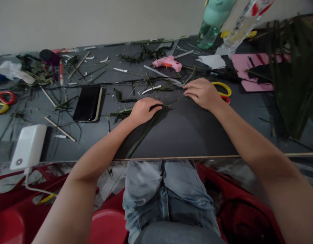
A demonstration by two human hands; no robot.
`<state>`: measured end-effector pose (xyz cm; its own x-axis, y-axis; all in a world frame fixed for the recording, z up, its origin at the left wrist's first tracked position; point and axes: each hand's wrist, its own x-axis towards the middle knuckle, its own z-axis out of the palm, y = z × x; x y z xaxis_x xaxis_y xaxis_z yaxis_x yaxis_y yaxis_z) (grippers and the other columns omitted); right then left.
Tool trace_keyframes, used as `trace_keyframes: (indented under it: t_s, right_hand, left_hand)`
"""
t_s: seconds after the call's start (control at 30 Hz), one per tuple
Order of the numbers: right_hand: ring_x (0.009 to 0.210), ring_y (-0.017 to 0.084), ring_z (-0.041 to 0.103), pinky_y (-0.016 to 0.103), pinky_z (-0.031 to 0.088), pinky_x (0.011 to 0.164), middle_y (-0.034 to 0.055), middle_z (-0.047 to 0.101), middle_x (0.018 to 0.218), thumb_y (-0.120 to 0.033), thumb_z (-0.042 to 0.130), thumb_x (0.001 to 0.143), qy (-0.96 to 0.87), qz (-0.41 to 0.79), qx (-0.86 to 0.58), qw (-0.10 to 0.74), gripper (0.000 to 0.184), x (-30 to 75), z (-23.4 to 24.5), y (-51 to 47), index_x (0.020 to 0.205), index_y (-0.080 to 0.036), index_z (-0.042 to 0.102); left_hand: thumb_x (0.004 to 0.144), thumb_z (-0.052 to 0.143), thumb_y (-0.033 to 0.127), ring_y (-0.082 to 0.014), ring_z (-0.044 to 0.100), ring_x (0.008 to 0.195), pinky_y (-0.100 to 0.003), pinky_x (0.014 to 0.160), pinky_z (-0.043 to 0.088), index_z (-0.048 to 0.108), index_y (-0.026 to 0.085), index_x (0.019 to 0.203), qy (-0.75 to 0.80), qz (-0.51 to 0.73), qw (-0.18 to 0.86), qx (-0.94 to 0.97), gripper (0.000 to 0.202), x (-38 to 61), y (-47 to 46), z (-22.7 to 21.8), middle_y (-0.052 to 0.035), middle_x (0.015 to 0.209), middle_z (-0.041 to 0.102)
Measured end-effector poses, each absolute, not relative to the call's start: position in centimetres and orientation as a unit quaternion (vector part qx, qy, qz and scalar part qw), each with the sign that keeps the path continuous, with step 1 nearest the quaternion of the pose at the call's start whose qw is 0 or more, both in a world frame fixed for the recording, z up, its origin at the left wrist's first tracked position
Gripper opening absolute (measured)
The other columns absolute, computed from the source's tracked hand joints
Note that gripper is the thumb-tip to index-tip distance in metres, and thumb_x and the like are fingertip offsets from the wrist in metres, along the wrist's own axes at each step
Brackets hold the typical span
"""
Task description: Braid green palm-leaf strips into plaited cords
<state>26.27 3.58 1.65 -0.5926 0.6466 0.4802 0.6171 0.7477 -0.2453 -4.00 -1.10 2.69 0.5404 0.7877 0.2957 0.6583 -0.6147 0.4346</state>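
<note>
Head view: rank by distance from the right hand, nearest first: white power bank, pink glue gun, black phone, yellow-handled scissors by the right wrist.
From the right hand:
1. Yellow-handled scissors: just right of it, by the wrist.
2. Pink glue gun: left and farther back.
3. Black phone: well left, past the left hand.
4. White power bank: far left, near the table's front edge.

Craft workspace, indoors; kind of building unclear. Evidence: dark table (192, 139) against plain wall (108, 23), strewn with leaf scraps (43, 77), thin sticks (60, 129); pink glue gun (169, 63); red-and-yellow scissors (12, 98); pink paper (258, 86); bottles (209, 36); phone (87, 103). Red seats (109, 227) below table edge.
</note>
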Motion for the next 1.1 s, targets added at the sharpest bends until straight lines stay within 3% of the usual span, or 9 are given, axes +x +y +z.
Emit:
trace_keyframes:
  t_s: [0.17, 0.37, 0.57, 1.1]
  right_hand:
    - [0.092, 0.026, 0.073, 0.045, 0.057, 0.083, 0.006, 0.078, 0.097, -0.033, 0.053, 0.098, -0.852, 0.028, -0.38, 0.358, 0.024, 24.1, 1.6, 1.0, 0.1, -0.028, 0.076]
    - [0.087, 0.026, 0.074, 0.045, 0.059, 0.08, 0.0041, 0.079, 0.093, -0.032, 0.061, 0.094, -0.841, 0.077, -0.365, 0.392, 0.017, 23.7, 1.0, 0.2, 0.092, -0.031, 0.078]
    - [0.08, 0.023, 0.074, 0.041, 0.06, 0.073, 0.0026, 0.079, 0.086, -0.034, 0.065, 0.091, -0.849, 0.11, -0.355, 0.374, 0.015, 23.7, 1.4, 0.3, 0.084, -0.03, 0.078]
    - [0.08, 0.024, 0.073, 0.042, 0.06, 0.073, 0.0025, 0.079, 0.089, -0.035, 0.065, 0.09, -0.854, 0.119, -0.369, 0.348, 0.015, 23.8, 1.0, 0.4, 0.087, -0.033, 0.08]
  left_hand:
    - [0.096, 0.056, 0.034, -0.0234, 0.073, 0.098, -0.038, 0.088, 0.055, 0.076, 0.018, 0.107, 0.418, 0.242, 0.115, 0.868, 0.027, -3.8, -1.2, 2.4, -0.0101, 0.101, 0.079]
    - [0.097, 0.053, 0.036, -0.0228, 0.072, 0.097, -0.037, 0.085, 0.055, 0.075, 0.02, 0.107, 0.424, 0.248, 0.08, 0.867, 0.029, -3.7, -1.3, 1.9, -0.0091, 0.1, 0.079]
    - [0.098, 0.052, 0.036, -0.0239, 0.071, 0.098, -0.038, 0.087, 0.054, 0.075, 0.019, 0.109, 0.411, 0.238, 0.086, 0.876, 0.03, -3.8, -1.2, 1.8, -0.0097, 0.1, 0.078]
    - [0.098, 0.052, 0.037, -0.024, 0.07, 0.099, -0.038, 0.089, 0.053, 0.074, 0.02, 0.11, 0.41, 0.226, 0.092, 0.879, 0.031, -3.9, -1.0, 1.8, -0.009, 0.101, 0.078]
